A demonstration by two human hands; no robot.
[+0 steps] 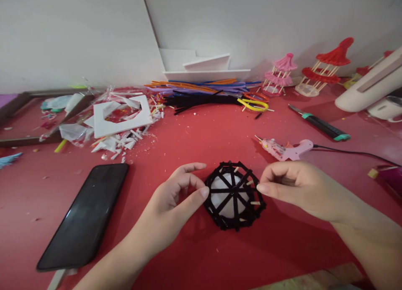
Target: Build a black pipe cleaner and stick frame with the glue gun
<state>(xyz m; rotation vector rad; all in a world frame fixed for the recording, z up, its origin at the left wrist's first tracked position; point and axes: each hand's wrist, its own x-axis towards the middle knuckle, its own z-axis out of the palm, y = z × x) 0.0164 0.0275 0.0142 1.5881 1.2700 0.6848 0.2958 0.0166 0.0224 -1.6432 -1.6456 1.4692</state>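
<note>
A small craft frame of black pipe cleaners sits on the red table, its strips crossing like wheel spokes over a white base. Short wooden stick ends poke out along its right side. At its left edge, my left hand pinches the black rim between thumb and forefinger, the other fingers loosely curled. Opposite, my right hand has thumb and forefinger pressed together on the rim's right edge. A pink glue gun lies just beyond my right hand, its nozzle pointing left.
A black phone lies at left. Behind it are white foam board cutouts and scraps. Bundled pipe cleaners lie at the back, near yellow-handled scissors. A utility knife and pink and red stick models stand right.
</note>
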